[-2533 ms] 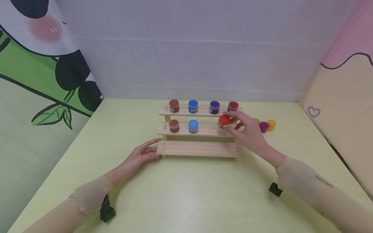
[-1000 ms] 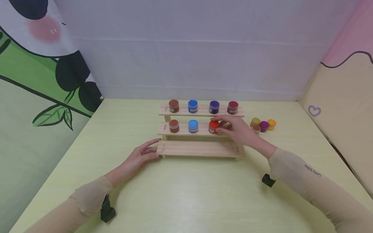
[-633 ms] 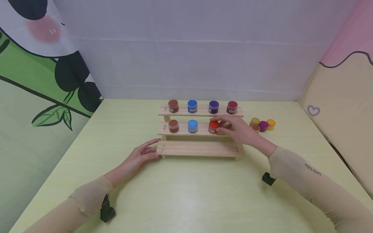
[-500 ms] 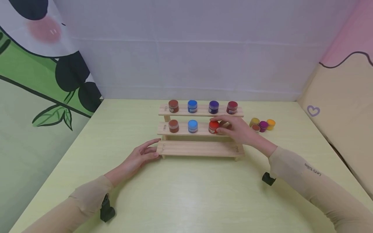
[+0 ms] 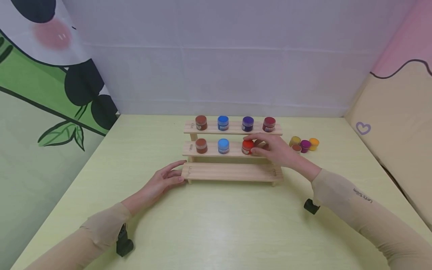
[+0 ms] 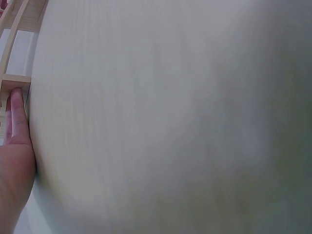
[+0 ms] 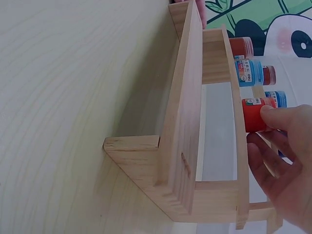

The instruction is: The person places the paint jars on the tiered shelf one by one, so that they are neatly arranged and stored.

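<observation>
From where I stand, the right hand [image 5: 275, 150] keeps a narrow grip, pinching the red jar [image 5: 247, 147], which is on the middle shelf [image 5: 235, 149], nearer to its right edge. The left hand [image 5: 165, 179], with fingers extended, touches the bottom shelf [image 5: 229, 172] at its left edge. Beyond the shelves' right edges, four small pots [image 5: 305, 146] stand together.

Rack [image 5: 233, 171]: pale wood grain. Counter [image 5: 216, 225]: pale yellow-green. Red jar [image 5: 247, 147], light blue jar [image 5: 223, 146], purple jar [image 5: 305, 146], orange-yellow jar [image 5: 314, 144]. Right sleeve [image 5: 351, 210]: beige, dark lettering. Left wall [image 5: 50, 176]: green leaf print, black outlines.
</observation>
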Tool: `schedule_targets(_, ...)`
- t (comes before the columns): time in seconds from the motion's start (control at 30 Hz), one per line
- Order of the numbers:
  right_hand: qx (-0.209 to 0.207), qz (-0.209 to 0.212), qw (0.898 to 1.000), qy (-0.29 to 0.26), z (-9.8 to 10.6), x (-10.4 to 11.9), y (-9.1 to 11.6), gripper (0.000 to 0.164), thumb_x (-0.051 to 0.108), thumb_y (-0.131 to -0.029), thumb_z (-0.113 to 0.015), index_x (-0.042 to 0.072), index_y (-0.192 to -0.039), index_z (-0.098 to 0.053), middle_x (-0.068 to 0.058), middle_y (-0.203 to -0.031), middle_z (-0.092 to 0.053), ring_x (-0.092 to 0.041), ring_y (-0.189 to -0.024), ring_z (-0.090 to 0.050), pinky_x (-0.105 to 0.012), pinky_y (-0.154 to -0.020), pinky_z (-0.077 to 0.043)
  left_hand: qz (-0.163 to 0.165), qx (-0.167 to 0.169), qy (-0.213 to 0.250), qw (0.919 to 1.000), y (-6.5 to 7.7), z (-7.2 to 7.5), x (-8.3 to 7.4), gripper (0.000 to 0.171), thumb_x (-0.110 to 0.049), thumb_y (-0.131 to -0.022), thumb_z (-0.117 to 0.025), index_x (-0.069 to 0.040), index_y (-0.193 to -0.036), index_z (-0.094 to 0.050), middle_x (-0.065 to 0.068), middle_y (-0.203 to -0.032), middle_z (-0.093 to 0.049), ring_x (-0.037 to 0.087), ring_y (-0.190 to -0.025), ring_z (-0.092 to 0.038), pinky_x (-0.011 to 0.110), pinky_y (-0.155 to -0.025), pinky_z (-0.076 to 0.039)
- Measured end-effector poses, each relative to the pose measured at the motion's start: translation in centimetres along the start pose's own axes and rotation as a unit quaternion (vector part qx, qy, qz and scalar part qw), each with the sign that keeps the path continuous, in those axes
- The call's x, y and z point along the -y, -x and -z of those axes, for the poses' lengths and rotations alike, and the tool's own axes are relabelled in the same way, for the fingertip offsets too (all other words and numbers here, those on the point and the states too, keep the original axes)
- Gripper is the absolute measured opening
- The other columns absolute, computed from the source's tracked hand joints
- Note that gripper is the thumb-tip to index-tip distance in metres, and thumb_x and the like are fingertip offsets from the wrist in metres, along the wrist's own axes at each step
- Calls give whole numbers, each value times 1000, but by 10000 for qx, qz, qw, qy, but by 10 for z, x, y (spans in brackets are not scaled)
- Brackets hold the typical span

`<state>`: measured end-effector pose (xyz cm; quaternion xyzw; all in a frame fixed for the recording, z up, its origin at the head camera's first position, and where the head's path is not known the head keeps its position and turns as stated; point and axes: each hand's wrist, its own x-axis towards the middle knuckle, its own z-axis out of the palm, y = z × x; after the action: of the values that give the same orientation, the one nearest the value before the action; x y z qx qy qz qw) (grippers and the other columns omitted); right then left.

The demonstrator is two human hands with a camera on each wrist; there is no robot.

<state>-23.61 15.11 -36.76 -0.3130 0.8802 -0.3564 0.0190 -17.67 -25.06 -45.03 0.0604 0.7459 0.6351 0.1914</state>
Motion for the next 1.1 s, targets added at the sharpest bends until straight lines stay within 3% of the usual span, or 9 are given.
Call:
schedule_targets(0.47,60,107,9998,126,3,0,2,51,10,-92,-69,15,-141,-55,-8,-127,-65,-24,-106,-66,-42,-90,-58,9,-7,-49,10000,3,-1,-2,67,-27,-96,-65,-22,-155,-33,16,-141,-56,5,-115,-63,17,-96,-51)
schedule_targets(0.7,100,226,9995,218,10,1,7,56,13,-91,-71,14,-144,-52,-7,-119,-68,-23,-102,-70,-37,-83,-60,14,-17,-45,10000,4,-1,-4,66,-26,-96,-65,-23,-154,-33,16,-141,-56,5,-115,-63,18,-96,-51)
schedule_targets(0.93,-127,309,9986,412,21,8,16,55,13,-89,-74,17,-140,-55,-8,-126,-66,-24,-106,-66,-39,-83,-59,12,10,-6,10000,5,-2,-5,67,-24,-97,-64,-20,-155,-32,20,-144,-53,5,-114,-63,18,-96,-51)
schedule_targets(1.1,-512,587,9953,570,32,10,21,54,8,-87,-74,14,-138,-57,-9,-126,-66,-23,-104,-66,-40,-82,-59,10,17,49,10000,5,-3,-6,67,-22,-97,-64,-19,-155,-31,20,-143,-53,4,-114,-63,18,-96,-51)
